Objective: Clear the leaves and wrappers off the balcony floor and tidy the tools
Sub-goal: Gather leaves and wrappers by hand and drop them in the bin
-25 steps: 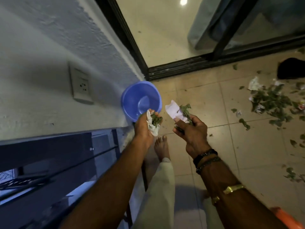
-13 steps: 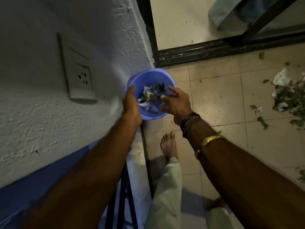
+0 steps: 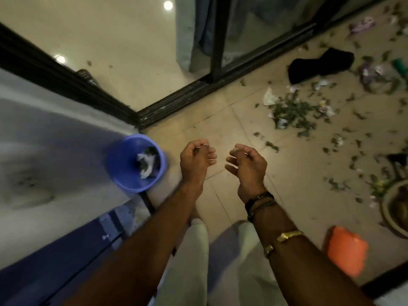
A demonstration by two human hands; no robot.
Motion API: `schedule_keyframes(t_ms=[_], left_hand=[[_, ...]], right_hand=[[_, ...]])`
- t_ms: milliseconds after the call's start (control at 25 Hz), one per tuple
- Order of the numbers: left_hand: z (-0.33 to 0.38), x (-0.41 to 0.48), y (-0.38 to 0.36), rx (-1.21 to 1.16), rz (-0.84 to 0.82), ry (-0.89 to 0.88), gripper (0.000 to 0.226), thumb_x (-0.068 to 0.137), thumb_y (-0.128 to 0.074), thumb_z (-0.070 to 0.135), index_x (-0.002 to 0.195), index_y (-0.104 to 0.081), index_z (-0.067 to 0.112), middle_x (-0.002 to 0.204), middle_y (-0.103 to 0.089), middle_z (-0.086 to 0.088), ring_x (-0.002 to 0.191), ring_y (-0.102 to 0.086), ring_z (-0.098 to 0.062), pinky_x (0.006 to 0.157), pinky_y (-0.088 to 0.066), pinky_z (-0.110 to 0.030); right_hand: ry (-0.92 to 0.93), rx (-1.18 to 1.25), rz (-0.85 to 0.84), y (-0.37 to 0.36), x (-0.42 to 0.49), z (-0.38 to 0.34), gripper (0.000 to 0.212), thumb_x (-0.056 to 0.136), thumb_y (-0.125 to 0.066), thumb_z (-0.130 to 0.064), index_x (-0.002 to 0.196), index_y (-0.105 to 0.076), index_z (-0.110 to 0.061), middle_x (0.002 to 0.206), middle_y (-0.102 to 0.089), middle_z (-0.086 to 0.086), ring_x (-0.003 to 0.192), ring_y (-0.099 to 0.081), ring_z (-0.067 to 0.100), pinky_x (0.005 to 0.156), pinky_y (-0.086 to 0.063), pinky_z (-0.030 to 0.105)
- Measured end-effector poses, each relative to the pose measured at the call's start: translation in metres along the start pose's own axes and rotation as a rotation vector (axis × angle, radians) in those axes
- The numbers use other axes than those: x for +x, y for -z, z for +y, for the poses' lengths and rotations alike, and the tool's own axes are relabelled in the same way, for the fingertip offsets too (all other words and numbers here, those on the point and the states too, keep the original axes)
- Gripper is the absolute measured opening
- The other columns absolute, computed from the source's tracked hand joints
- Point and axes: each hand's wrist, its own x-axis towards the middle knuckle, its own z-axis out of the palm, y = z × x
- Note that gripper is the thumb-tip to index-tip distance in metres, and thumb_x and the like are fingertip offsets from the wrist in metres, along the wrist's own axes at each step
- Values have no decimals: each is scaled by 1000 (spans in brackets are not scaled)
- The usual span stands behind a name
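Along the left edge runs a white wall (image 3: 44, 133) with a rough, grainy plaster face, blurred by motion; below it lies a dark blue band whose make I cannot tell. Against the wall stands a round blue plastic tub (image 3: 120, 173), smooth-walled and tapering; in it lie crumpled white paper and dark leaf scraps (image 3: 146, 162), heaped toward its right side. Behind the tub a black door track (image 3: 176, 102), ridged and dusty, meets the wall at a corner; beyond it a glossy pale indoor floor shows bright round spots of light.

Just right of the tub, apart from it, the left hand (image 3: 195, 160) hangs over the beige tiled floor (image 3: 220, 124), fingers loosely curled and holding nothing. The right hand (image 3: 247, 164) is beside it with a gap between them, likewise loosely curled and empty; dark beaded bands (image 3: 260, 202) ring its wrist and a gold bangle (image 3: 289, 234) sits further up the forearm. Pale trouser legs (image 3: 194, 261) show below both arms.

Between the hands and the mess lies tile with a few stray bits; further right a loose pile of green leaves (image 3: 291, 115) spreads flat and ragged, with a crumpled white wrapper (image 3: 270, 97) at its upper left edge. A soft black cloth (image 3: 320, 65) slumps near the door frame; purple wrappers (image 3: 368, 74) lie among more leaves beyond it. A blurred orange thing (image 3: 346, 250) sits low on the right; a round pot (image 3: 388, 217) is cut by the frame's edge, its contents too dark to tell.
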Motion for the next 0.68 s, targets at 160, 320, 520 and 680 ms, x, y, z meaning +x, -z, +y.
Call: schedule_keyframes(t_ms=[160,320,520,680], left_hand=[[-6,-42,-117,90,-187,-19,22,97,-54,-2,117,-61,4,97,-70,-16,79,-68,-21,71,-58,-30],[-30,-78,-235,227,-387,-18,44,90,-45,-20,127,-56,2,110,-67,-14,95,-68,-21,89,-55,-35],[-73,-127,-365,421,-610,3,55,88,-29,-23,122,-58,9,118,-64,-17,105,-66,-25,93,-56,-37],[-111,-155,-451,612,-795,16,57,88,-28,-22,117,-60,15,112,-66,-9,107,-66,-26,96,-53,-41]], right_hand=[[29,179,135,108,19,-55,6,95,-66,-12,97,-72,-10,83,-71,7,66,-65,19,62,-57,35],[61,319,268,223,45,-96,7,95,-66,-11,98,-71,-8,81,-70,8,61,-63,19,57,-54,32],[53,491,477,353,73,-110,10,95,-66,-14,97,-71,-6,81,-70,8,64,-63,19,57,-56,31],[23,620,649,433,91,-108,9,96,-64,-14,96,-71,-8,83,-69,8,67,-64,18,58,-56,30]])
